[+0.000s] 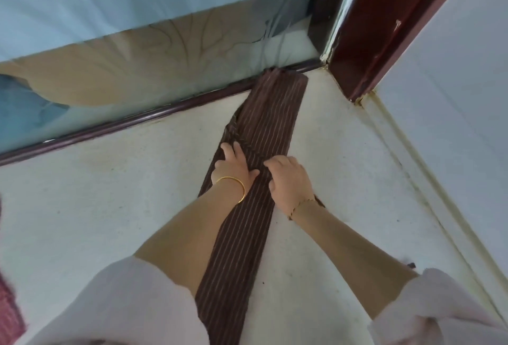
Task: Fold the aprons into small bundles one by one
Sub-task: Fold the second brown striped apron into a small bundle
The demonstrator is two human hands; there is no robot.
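Note:
A brown apron [269, 122] with thin pale stripes lies folded into a long narrow strip on the pale counter [110, 193], running from the near edge to the far rail. My left hand [233, 166] lies flat on the strip's left side with fingers spread, pressing it down. Just to its right, my right hand [288, 179] rests on the strip with fingers curled, and they appear to pinch the cloth at the middle. A loose fold of the apron bulges at the strip's left edge just beyond my left hand.
A dark rail [137, 122] edges the counter at the back, with glass and a blue curtain behind it. A dark red door frame [371, 28] stands at the right corner beside a pale wall. A piece of red cloth [8, 314] shows at the lower left.

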